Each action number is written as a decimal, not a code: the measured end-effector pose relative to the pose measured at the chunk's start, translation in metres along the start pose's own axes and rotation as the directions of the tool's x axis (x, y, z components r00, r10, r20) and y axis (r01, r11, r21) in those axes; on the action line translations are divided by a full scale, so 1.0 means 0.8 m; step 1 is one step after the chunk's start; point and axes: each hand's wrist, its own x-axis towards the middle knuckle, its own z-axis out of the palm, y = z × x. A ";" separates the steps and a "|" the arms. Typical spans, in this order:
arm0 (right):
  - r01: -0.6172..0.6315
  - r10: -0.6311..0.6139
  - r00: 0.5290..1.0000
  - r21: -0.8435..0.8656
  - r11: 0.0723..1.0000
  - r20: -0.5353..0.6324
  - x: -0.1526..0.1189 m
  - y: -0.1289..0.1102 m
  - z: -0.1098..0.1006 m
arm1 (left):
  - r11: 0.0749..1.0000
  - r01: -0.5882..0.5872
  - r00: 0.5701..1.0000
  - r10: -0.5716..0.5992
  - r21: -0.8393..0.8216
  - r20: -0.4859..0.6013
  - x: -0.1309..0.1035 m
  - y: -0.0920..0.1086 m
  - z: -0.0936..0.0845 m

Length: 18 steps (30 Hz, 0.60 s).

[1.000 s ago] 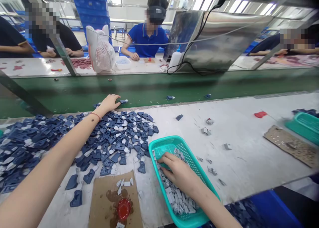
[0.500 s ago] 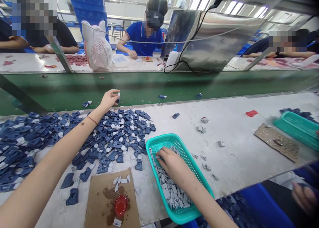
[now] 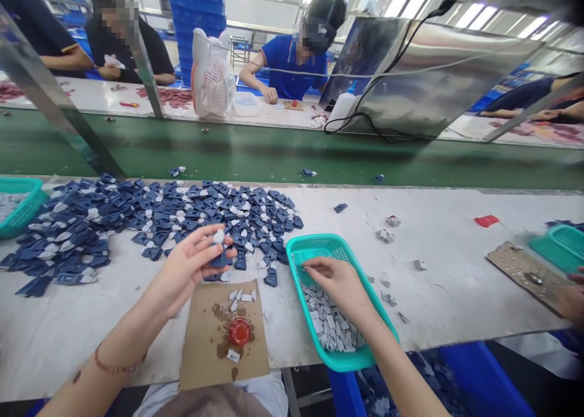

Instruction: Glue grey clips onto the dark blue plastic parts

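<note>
My left hand point(image 3: 196, 265) holds a dark blue plastic piece with a white tip point(image 3: 219, 247) between thumb and fingers, palm turned up. It hovers at the near edge of a pile of similar blue-and-white pieces point(image 3: 150, 210). My right hand point(image 3: 335, 277) reaches over a green plastic basket point(image 3: 387, 326), thumb and fingertips pinched. Whatever is in that pinch is too small to make out. Small light-grey parts point(image 3: 335, 326) fill the basket's lower part. Between the hands lies a cardboard sheet point(image 3: 201, 344), bearing a red dish point(image 3: 239, 332) and a few small white-grey parts point(image 3: 241, 296).
A green conveyor belt point(image 3: 255, 152) runs behind the table with a few blue pieces on it. Loose grey bits point(image 3: 385, 236) lie right of the basket. Another cardboard sheet point(image 3: 515, 271) is at right, near another person's hand. Co-workers sit across the belt.
My left hand has come back from the belt's edge towards me with the blue piece, turning palm up. My right hand stays at the basket, its fingers drawn together. The view has shifted left.
</note>
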 end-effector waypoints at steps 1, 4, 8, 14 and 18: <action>-0.024 0.025 1.000 0.033 0.999 -0.010 0.000 0.002 0.001 | 0.999 0.025 0.999 -0.025 -0.023 -0.021 -0.013 -0.009 -0.007; -0.096 0.099 0.995 0.081 0.992 -0.027 0.000 0.005 0.005 | 0.993 0.075 0.991 -0.085 -0.095 -0.107 -0.045 -0.033 -0.028; -0.165 0.166 0.985 0.019 0.986 -0.044 0.000 0.005 0.006 | 0.981 0.054 0.970 -0.096 -0.189 -0.222 -0.073 -0.056 -0.052; -0.106 0.086 0.991 -0.208 0.972 -0.103 -0.006 0.003 0.001 | 0.977 0.103 0.963 -0.145 -0.187 -0.226 -0.095 -0.076 -0.072; 0.062 -0.083 0.996 -0.345 0.936 -0.045 -0.010 -0.005 -0.002 | 0.977 0.089 0.970 -0.129 -0.193 -0.207 -0.101 -0.084 -0.078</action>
